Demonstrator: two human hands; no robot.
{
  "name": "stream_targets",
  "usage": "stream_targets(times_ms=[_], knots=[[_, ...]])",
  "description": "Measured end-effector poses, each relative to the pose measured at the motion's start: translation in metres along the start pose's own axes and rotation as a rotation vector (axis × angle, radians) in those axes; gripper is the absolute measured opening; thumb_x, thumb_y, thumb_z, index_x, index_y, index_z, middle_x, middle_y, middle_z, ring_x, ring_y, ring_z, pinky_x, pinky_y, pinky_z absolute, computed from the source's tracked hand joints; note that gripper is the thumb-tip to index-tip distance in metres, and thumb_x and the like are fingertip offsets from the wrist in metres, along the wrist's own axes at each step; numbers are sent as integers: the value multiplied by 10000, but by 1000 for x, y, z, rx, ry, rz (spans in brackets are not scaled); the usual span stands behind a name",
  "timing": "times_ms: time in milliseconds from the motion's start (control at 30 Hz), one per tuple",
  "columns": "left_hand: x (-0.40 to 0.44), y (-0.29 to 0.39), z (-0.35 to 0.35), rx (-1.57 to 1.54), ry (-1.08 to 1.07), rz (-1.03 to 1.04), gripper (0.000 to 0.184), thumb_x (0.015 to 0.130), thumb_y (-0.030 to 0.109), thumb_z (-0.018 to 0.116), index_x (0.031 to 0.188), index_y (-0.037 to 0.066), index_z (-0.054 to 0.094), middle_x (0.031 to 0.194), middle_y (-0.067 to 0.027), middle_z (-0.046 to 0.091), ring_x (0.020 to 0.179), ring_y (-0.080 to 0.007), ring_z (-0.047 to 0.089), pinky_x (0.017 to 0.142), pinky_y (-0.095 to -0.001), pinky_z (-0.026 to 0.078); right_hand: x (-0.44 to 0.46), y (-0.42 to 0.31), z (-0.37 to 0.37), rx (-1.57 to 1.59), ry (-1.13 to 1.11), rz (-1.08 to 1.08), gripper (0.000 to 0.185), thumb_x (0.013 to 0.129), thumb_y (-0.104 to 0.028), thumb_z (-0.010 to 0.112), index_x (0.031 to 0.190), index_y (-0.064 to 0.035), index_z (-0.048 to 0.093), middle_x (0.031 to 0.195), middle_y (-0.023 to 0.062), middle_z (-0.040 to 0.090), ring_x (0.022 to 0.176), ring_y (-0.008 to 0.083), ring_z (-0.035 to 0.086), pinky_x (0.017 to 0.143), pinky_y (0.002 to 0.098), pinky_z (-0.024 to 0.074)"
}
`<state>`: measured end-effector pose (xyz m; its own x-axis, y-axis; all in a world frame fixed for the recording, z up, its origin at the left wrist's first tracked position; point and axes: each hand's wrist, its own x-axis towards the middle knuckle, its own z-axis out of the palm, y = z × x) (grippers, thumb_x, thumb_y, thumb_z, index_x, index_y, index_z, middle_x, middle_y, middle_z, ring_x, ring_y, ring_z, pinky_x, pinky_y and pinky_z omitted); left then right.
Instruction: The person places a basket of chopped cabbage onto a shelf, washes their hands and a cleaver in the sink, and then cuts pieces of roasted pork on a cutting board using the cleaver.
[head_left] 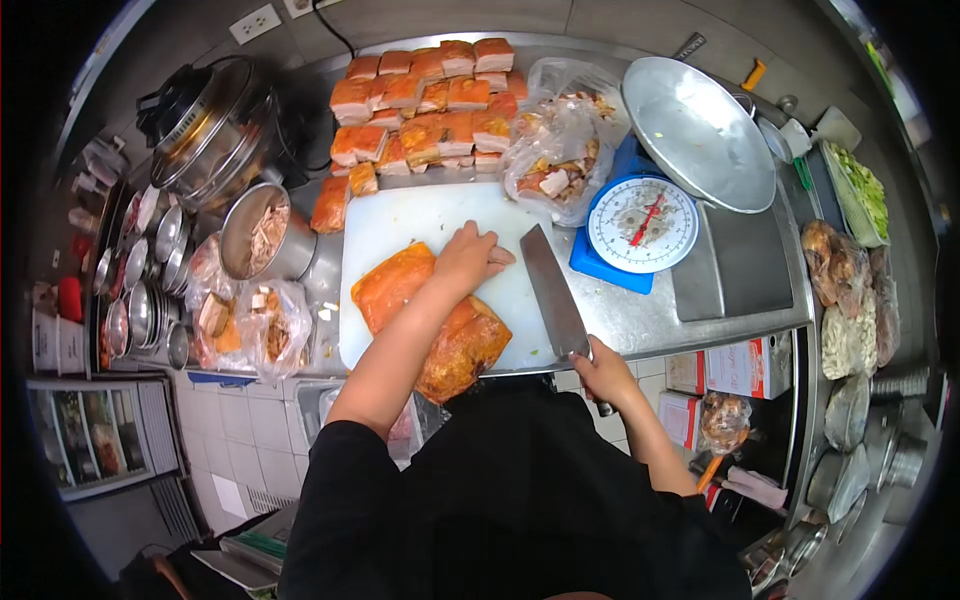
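Note:
A large slab of roasted pork belly with orange-brown skin [463, 350] lies on the white cutting board [400, 220], its near end reaching the board's front edge. My left arm crosses over the slab. Just beyond it, my left hand [468, 258] rests low over the board with its fingers curled together; whatever they may hold is hidden. My right hand [603, 372] grips the handle of a cleaver [556, 295] at the board's right edge. The wide blade points away from me, apart from the meat.
Stacked pork belly blocks [425, 100] stand behind the board, beside plastic bags of meat pieces [555, 165]. A blue dial scale [642, 225] with a metal pan [697, 130] sits to the right. On the left are a metal pot of meat [300, 245] and more bags [272, 325].

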<state>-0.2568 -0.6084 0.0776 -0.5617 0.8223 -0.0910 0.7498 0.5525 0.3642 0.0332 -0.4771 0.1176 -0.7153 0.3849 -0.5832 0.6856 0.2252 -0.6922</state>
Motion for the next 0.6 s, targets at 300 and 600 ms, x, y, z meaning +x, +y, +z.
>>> stream_targets(times_ms=[300, 600], knots=[[51, -20, 9, -478, -2, -44, 176, 832, 90, 658, 992, 28, 622, 818, -123, 644, 709, -264, 639, 653, -402, 517, 4, 12, -7, 113, -36, 27, 381, 991, -243, 562, 1298, -18, 536, 600, 69, 581, 447, 165, 573, 479, 338, 473], [212, 76, 3, -793, 171, 154, 273, 822, 99, 665, 1077, 2, 659, 850, -108, 702, 740, -194, 659, 661, -323, 512, 9, 15, -11, 101, -64, 55, 372, 1004, -251, 572, 1315, -52, 526, 568, 33, 542, 430, 136, 555, 424, 305, 441]])
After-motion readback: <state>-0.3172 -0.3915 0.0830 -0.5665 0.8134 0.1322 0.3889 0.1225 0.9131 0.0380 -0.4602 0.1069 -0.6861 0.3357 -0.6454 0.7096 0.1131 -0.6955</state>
